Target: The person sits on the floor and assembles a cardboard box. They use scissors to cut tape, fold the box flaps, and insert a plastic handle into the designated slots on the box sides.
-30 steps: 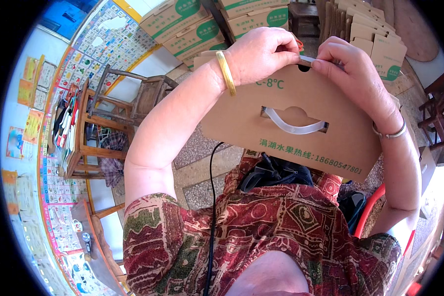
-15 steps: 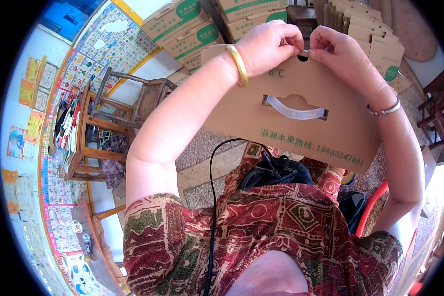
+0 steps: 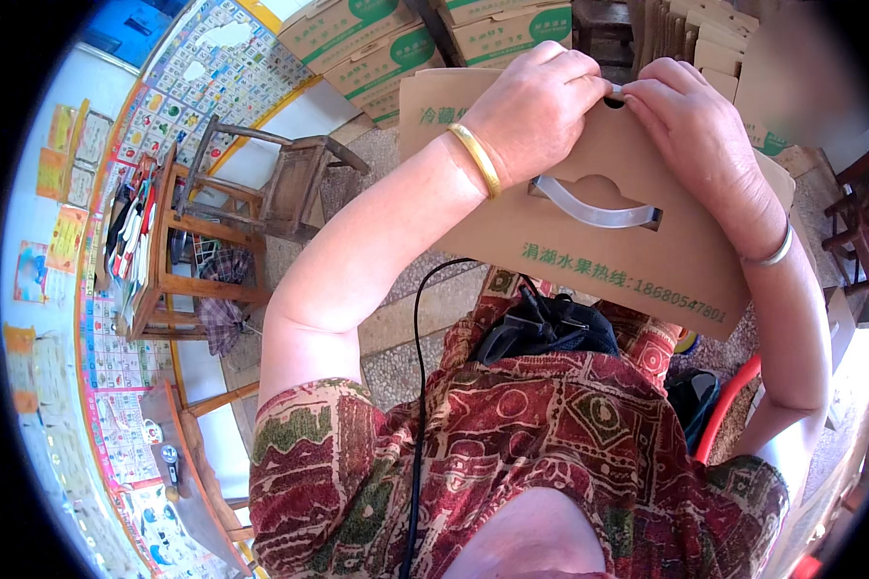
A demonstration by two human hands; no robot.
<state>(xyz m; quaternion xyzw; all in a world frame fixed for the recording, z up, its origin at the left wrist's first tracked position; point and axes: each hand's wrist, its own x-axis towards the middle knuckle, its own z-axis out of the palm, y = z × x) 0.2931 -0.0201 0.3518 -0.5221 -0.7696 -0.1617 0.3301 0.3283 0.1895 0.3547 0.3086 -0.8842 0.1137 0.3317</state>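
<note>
A brown cardboard carton [image 3: 512, 227] with green print lies in front of me, its broad face toward me. A clear plastic carry handle [image 3: 597, 210] bows out from a slot in that face. My left hand [image 3: 541, 111] is closed in a pinch at the carton's far edge, beside a small dark notch. My right hand [image 3: 695, 140] also pinches there, fingertips almost meeting the left ones. Between both sets of fingertips shows a small whitish strip [image 3: 616, 92]; the fingers hide most of it.
Printed cartons [image 3: 386, 72] are stacked beyond at the far left, and upright flattened cardboard [image 3: 700, 43] stands far right. A wooden chair [image 3: 294, 188] and wooden rack [image 3: 164, 251] are on the left. A black cable [image 3: 417, 386] hangs down my front. A red curved tube [image 3: 729, 405] is at right.
Both hands have shifted slightly right, still together at the notch. My left hand has come a little nearer over the carton, and its fingers have closed further round the small strip.
</note>
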